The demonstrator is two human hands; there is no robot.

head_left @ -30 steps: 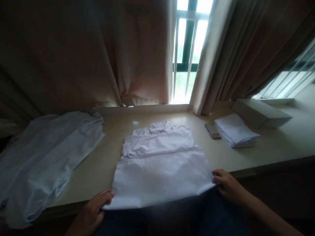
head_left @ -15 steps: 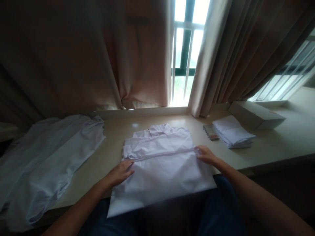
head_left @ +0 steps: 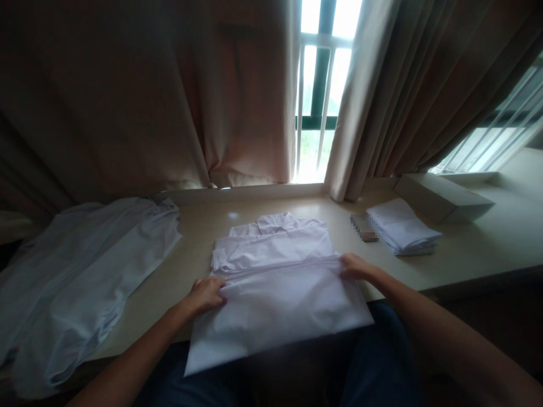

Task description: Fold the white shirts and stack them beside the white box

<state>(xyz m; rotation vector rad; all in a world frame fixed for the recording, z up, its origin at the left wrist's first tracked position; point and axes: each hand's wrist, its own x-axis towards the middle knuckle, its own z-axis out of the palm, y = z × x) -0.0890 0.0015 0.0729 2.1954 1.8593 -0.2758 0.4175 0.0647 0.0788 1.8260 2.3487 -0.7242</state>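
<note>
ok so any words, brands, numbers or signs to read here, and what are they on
None can be read.
Flat item beside the folded stack: pixelated, unreadable.
Shirt in the hands: no lettering shows.
Box: nothing legible.

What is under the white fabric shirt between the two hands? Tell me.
The pale, flat tabletop shows beside the white fabric shirt, whose near part reaches past the front edge, above blue trouser legs. The surface directly beneath is covered; anything there is hidden.
</note>
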